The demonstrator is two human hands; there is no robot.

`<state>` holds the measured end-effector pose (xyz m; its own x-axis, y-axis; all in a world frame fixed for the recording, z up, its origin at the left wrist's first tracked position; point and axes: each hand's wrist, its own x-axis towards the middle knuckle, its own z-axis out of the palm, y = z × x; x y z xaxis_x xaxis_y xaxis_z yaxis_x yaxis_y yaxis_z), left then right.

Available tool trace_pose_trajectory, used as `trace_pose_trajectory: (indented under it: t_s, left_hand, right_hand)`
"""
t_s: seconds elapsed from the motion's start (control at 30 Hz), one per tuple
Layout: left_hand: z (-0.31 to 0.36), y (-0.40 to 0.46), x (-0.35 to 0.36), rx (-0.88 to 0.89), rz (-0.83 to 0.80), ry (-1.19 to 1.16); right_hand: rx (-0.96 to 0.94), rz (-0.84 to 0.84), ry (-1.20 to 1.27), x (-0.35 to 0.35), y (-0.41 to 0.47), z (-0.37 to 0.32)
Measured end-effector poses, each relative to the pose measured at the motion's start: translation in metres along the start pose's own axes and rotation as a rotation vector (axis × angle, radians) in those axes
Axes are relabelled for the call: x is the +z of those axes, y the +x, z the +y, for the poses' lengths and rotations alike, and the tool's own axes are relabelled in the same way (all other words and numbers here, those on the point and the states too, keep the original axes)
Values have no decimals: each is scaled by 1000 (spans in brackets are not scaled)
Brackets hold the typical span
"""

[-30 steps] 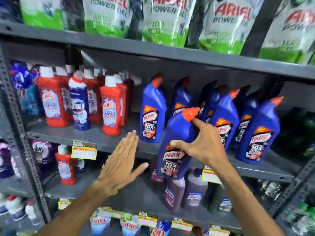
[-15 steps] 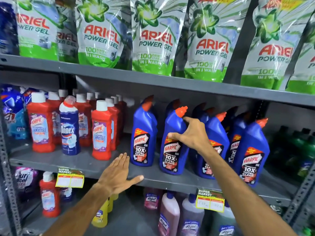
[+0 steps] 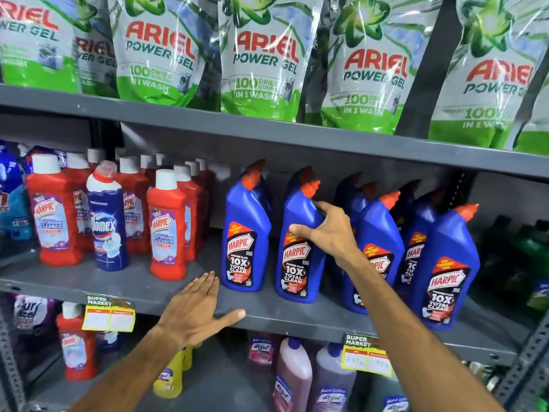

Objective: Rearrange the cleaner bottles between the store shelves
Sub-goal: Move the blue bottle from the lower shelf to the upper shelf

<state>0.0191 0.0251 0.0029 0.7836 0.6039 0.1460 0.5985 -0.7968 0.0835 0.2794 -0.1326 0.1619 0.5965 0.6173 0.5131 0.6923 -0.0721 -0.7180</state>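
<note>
The right hand (image 3: 329,233) was clamped around the shoulder of a blue Harpic toilet cleaner bottle (image 3: 300,248), which stood upright on the middle shelf (image 3: 178,295) near its front edge, second in the front row of blue bottles. Just to its left stood another blue Harpic bottle (image 3: 246,236), close beside it but with a narrow gap between. To its right, a third blue Harpic bottle (image 3: 383,242) stood partly behind the right forearm, and a fourth (image 3: 445,269) stood farther toward the right end of the shelf. More blue bottles crowded behind them in the back rows.

The left hand (image 3: 196,310) lay flat and spread, fingers apart, holding nothing, with the palm over the shelf's front edge and the thumb along the lip, just in front of the leftmost blue bottle.

Toward the left end of the shelf stood red Harpic bathroom cleaner bottles (image 3: 167,224) with white caps, and a dark blue Domex bottle (image 3: 108,221) among them. Ariel Power Gel pouches (image 3: 261,58) lined the upper shelf. Yellow price tags (image 3: 108,313) hung from the middle shelf's front edge, above Lizol bottles (image 3: 292,379) on the lower shelf.
</note>
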Motion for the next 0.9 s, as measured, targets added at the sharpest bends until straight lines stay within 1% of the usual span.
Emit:
trace_pose_trajectory:
  t_s: [0.13, 0.23, 0.3, 0.43, 0.63, 0.9]
  left_hand:
    - [0, 0, 1, -7, 5, -6]
    - [-1, 1, 2, -13, 9, -14]
    - [-2, 1, 4, -16, 12, -18]
    - [-2, 2, 5, -17, 15, -14]
    - [-1, 1, 5, -23, 21, -4]
    - [1, 0, 0, -23, -2, -19]
  right_hand:
    - [35, 17, 207, 5, -18, 20]
    - [118, 7, 343, 19, -44, 46]
    - [180, -11, 390, 31, -64, 66]
    - [257, -71, 368, 43, -86, 92]
    - [285, -139, 367, 41, -84, 97]
    - [308, -147, 380, 41, -84, 98]
